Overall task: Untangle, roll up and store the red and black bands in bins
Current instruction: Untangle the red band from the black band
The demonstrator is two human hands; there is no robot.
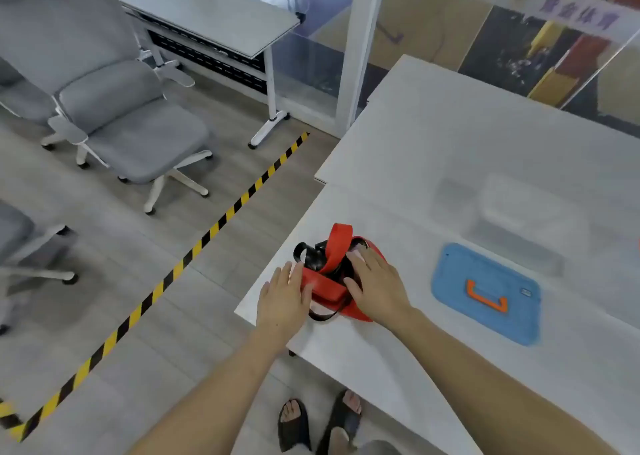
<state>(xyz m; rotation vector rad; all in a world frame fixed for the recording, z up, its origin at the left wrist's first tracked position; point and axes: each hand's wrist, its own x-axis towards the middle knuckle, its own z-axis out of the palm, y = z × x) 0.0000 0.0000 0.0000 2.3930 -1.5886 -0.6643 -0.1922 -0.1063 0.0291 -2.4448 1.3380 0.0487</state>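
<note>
Tangle of red band (323, 285) and black band (309, 259) sits on the table (363, 354) between both hands — left hand (282, 300) touches its red edge with straight fingers, right hand (379, 286) lies across it, fingers seemingly relaxed rather than gripping — blue mat (460, 274) lying right of that hand.

white table (450, 149): tangled bands (336, 246), blue pad (485, 319)

Both hands, left (282, 300) and right (375, 286), rest flat-fingered on a tangle of red band (323, 283) and black band (310, 255) near the white table's (398, 184) corner.
</note>
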